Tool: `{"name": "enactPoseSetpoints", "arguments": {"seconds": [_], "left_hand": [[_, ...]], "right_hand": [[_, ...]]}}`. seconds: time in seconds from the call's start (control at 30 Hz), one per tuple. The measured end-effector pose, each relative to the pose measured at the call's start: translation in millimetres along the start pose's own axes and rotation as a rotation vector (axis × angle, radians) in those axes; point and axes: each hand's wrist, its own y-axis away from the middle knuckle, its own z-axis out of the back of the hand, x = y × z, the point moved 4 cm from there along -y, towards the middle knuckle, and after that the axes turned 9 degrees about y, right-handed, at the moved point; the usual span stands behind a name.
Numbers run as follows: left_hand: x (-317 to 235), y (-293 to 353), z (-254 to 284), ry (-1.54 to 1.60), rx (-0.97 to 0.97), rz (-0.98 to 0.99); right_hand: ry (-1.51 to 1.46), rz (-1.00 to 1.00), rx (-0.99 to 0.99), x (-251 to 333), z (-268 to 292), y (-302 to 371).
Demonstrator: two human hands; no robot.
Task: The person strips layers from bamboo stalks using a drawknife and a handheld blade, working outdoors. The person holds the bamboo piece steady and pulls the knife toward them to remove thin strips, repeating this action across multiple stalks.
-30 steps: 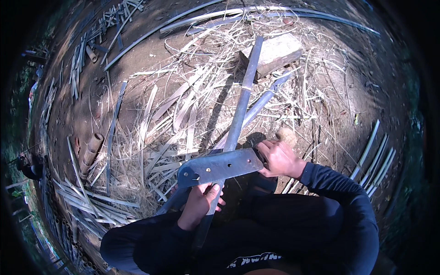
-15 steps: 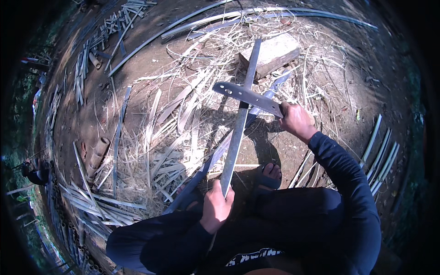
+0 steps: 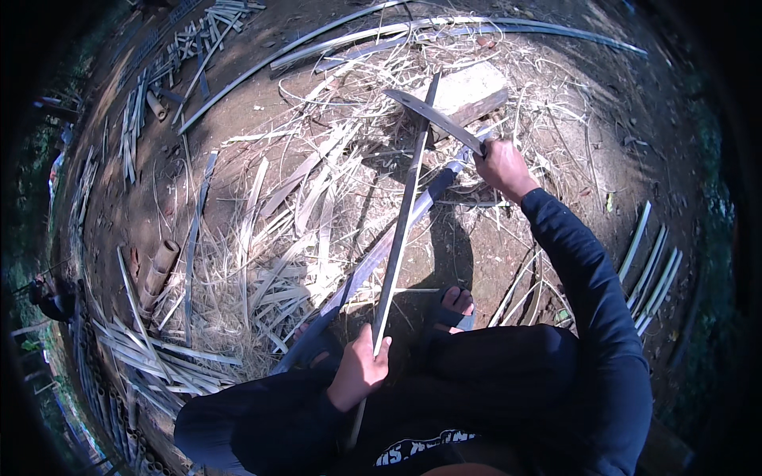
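My left hand (image 3: 361, 369) is closed round the near part of a long bamboo strip (image 3: 406, 208), which slants up and away from me with its tail passing below my hand. The strip's far end overlaps a pale wooden block (image 3: 475, 86). My right hand (image 3: 506, 168) grips a machete (image 3: 435, 117); its handle is hidden in my fist. The dark blade crosses the strip near its far end, its tip pointing to the left. Whether blade and strip touch, I cannot tell. Beneath the strip, a wider bamboo slat (image 3: 361, 278) lies slantwise between my feet and the block.
Thin shavings (image 3: 317, 198) cover the ground ahead. Cut strips (image 3: 178, 365) lie in a heap at lower left beside a bamboo tube (image 3: 161, 270). More strips (image 3: 652, 266) rest on the right. Long slats (image 3: 341, 49) arch along the back. Someone crouches (image 3: 55, 297) at the far left.
My right hand has moved the machete farther up the strip, and the blade has turned to show a narrower side. My left hand has shifted slightly left and down, still holding the strip.
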Motion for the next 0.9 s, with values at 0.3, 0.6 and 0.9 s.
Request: {"name": "enactPoseSetpoints", "arguments": {"seconds": [0.3, 0.6, 0.9], "left_hand": [[-13, 6, 11, 0.041, 0.076, 0.073], [-3, 8, 12, 0.097, 0.078, 0.08], [-8, -10, 28, 0.151, 0.114, 0.059]], "right_hand": [[0.003, -0.031, 0.068, 3, 7, -15], [0.057, 0.041, 0.125, 32, 12, -19], [0.117, 0.083, 0.105, 56, 15, -9]]}}
